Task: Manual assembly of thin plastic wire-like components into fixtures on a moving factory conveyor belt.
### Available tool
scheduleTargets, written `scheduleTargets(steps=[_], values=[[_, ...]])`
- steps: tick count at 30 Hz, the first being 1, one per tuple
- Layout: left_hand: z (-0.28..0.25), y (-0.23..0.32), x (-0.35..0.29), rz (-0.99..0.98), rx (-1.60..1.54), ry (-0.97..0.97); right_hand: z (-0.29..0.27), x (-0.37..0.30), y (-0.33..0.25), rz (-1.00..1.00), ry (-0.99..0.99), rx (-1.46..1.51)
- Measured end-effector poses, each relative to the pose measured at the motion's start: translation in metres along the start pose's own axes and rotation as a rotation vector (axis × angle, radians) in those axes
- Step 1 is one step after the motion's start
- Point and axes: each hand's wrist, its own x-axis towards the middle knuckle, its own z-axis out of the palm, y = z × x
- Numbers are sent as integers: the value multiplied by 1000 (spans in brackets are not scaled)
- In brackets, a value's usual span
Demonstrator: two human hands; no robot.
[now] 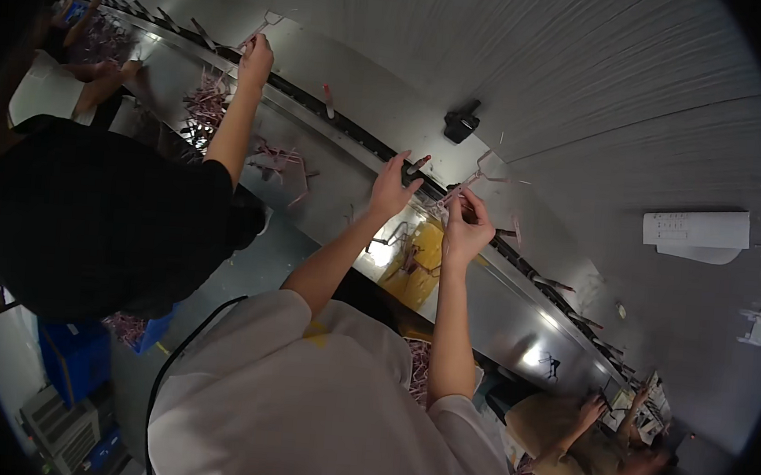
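My right hand [467, 230] is closed in a pinch on a thin pink forked piece [466, 185], whose prongs point up and away over the line. To its left, my left hand [391, 192] has its fingers apart and holds nothing that I can see. Its fingertips are beside a dark holder with a red tip [420, 163] on the black conveyor track [353, 131]. Below my hands, a yellow sheet [417, 280] lies on the metal bench, with a few dark and pinkish pieces on it.
Several holders stand along the track, including a red-tipped one [328, 100]. A black device [462, 122] is beyond it. On my left, a co-worker's hand [256, 59] reaches the line near piled pink pieces [206, 106]. Another person [574, 436] works at the right. Papers [697, 229] hang far right.
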Motion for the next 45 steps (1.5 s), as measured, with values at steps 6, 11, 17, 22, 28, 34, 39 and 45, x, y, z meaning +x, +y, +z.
scheduleTargets(steps=[6, 11, 17, 22, 28, 34, 39, 45], values=[[42, 41, -11, 32, -50, -202, -20, 16, 55, 90, 143, -4], [84, 62, -22, 285, -94, -332, -57, 24, 72, 20, 374, 22], [137, 93, -46, 329, -141, -438, -110, 26, 95, 44, 503, -143], [160, 121, -89, 191, -138, -568, -166, 22, 131, -34, 725, -110], [85, 56, -115, 109, -87, -776, -217, -65, 131, 19, 711, -591], [-12, 12, -90, 38, -6, -531, -239, -208, 154, 359, 569, -626], [-59, -32, -95, 167, 322, -395, -198, -237, 167, 423, 480, -469], [-46, -26, -114, 345, 457, -417, -123, -184, 154, 297, -17, -498]])
